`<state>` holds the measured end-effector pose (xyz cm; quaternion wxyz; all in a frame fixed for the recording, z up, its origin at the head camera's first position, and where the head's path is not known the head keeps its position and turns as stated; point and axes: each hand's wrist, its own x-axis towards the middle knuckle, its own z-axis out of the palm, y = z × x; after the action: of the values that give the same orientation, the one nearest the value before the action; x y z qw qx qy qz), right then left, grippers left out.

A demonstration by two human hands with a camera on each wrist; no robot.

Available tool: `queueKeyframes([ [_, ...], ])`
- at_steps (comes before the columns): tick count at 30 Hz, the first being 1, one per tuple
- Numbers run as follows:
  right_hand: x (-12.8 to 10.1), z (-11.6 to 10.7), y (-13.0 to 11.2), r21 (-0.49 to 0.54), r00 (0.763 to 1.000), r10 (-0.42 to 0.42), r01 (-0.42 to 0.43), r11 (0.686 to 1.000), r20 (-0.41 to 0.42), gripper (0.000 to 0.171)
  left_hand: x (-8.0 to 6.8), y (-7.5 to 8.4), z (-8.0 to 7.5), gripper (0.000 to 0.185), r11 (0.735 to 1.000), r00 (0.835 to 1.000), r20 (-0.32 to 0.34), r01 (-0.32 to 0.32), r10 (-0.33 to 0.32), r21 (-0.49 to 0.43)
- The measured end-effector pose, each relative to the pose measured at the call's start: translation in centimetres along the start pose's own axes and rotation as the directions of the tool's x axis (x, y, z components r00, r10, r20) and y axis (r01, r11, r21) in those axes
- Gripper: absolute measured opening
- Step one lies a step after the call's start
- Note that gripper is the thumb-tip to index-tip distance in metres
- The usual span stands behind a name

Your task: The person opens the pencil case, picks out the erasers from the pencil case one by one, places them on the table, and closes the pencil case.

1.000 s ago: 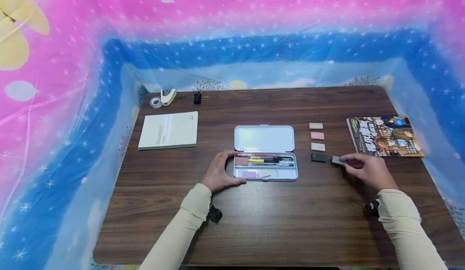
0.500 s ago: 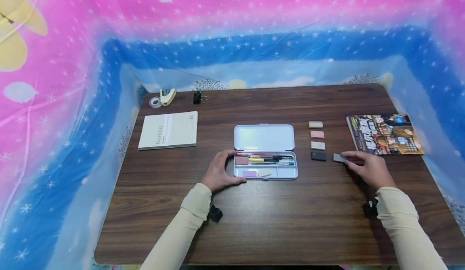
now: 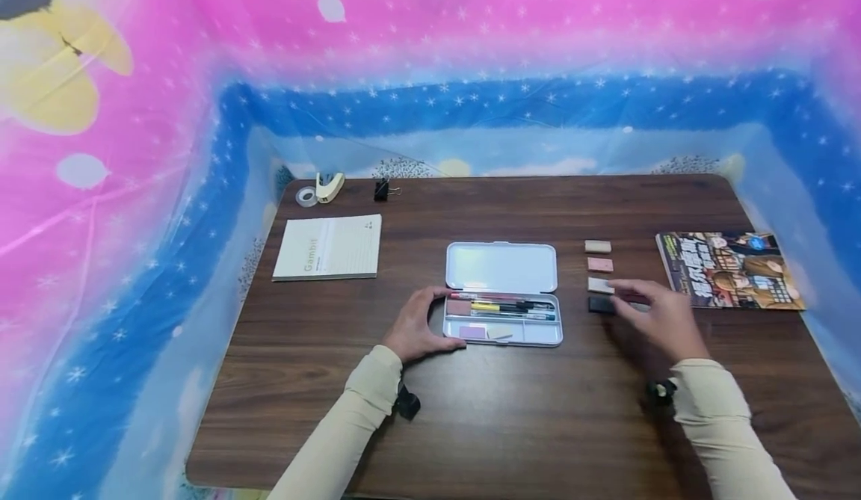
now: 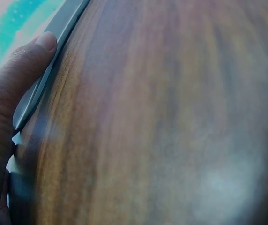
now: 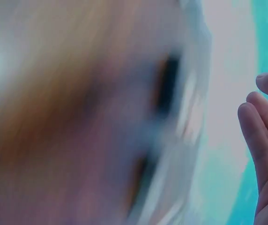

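Note:
My left hand (image 3: 417,328) holds the left end of an open white pencil case (image 3: 502,267), fingers at the far edge and thumb at the near one. The left wrist view shows the thumb (image 4: 35,56) against its rim. Inside lie several pens (image 3: 511,307), a pinkish block and a purple eraser (image 3: 472,332). My right hand (image 3: 662,317) hovers over the near end of an eraser column, fingertips beside a white eraser (image 3: 598,285) and a black eraser (image 3: 599,304). In the right wrist view thumb and fingers have nothing between them. A grey eraser (image 3: 640,308) shows partly behind this hand.
A pink eraser (image 3: 600,264) and a beige eraser (image 3: 597,247) continue the column. Right of it lies an illustrated book (image 3: 733,270). At left are a notebook (image 3: 328,247), a tape roll (image 3: 306,196), a cream stapler (image 3: 329,187) and a black binder clip (image 3: 382,190).
My right hand slid the grey eraser slightly, let go of it and moved left towards the white and black erasers. The left hand stays on the pencil case. The head view has shifted a little.

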<state>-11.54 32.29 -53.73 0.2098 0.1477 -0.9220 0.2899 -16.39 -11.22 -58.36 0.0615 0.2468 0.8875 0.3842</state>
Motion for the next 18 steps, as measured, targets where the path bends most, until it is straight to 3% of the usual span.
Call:
queueKeyframes([
  [2,1.2,1.8,-2.4,0.045,0.998,-0.062,0.061,0.997,0.009,0.035,-0.2,0.0,0.1,0.092,1.000,1.000,0.000,-0.003,0.003,-0.001],
  [5,2.9,5.0,-6.3,0.128,0.988,-0.111,0.096,0.987,0.112,0.032,-0.3,-0.1,0.1,0.091,1.000,1.000,-0.015,-0.008,0.008,-0.004],
  [9,4.5,8.8,-10.3,0.195,0.937,-0.176,0.119,0.973,0.304,0.029,-0.3,-0.2,0.1,0.091,1.000,1.000,-0.024,-0.018,0.017,-0.005],
  [14,5.8,11.7,-12.8,0.191,0.867,-0.199,0.123,0.974,0.457,0.029,-0.1,-0.1,0.2,0.091,0.999,0.999,-0.016,-0.032,0.032,-0.002],
  [18,6.3,12.6,-13.4,0.164,0.857,-0.189,0.125,0.979,0.479,0.027,-0.3,0.0,-0.1,0.092,0.999,0.999,-0.022,-0.041,0.041,-0.010],
])
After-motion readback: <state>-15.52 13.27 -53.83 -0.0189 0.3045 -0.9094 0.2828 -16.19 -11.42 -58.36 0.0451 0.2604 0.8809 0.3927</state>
